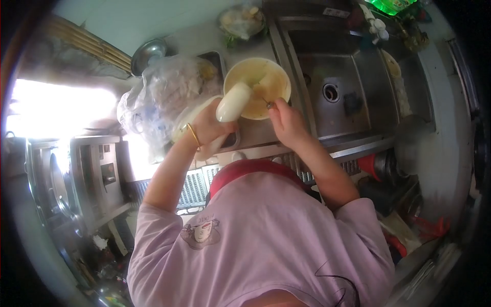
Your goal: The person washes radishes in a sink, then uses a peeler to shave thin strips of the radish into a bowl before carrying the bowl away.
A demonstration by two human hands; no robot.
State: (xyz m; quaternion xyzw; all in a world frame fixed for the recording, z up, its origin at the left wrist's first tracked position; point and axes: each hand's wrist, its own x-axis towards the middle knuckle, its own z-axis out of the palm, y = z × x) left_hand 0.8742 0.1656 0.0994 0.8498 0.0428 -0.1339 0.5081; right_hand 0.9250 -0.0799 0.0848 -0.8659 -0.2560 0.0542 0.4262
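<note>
My left hand [212,125] is closed around a long, smooth, white vegetable [234,102], which looks like a white radish. Its rounded upper end tilts over the near left rim of a pale yellowish bowl [283,77]. Pale pieces [267,82] lie inside the bowl. My right hand [289,124] is at the bowl's near right edge, pinching a small, dark, thin tool [269,105] whose tip points into the bowl. What kind of tool it is cannot be made out. Beside my left hand is a large, clear plastic bag [163,92].
A steel sink [335,115] with a drain is to the right of the bowl. A tray [220,59] lies partly under the bag. Farther back are a metal bowl [148,53] and a bagged plate of food [243,23]. A green bottle [391,5] stands at the top right.
</note>
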